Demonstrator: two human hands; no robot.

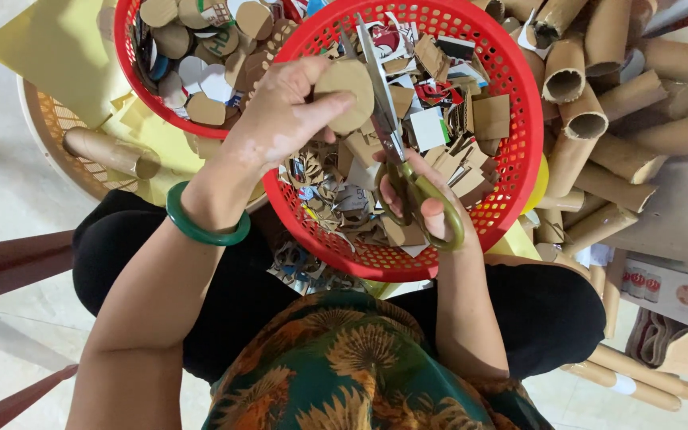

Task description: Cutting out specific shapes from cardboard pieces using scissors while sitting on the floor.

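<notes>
Pale floor, red basket [511, 171] on lap | left hand [280, 115] fingers pinch cardboard disc [345, 95] | right hand [424, 203] fingers grip scissors [388, 119], blades at disc

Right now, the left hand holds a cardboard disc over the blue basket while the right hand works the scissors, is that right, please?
Not quite: the basket is red, not blue, as the head view shows. The rest stands: the left hand holds a cardboard disc over it while the right hand works the scissors.
</notes>
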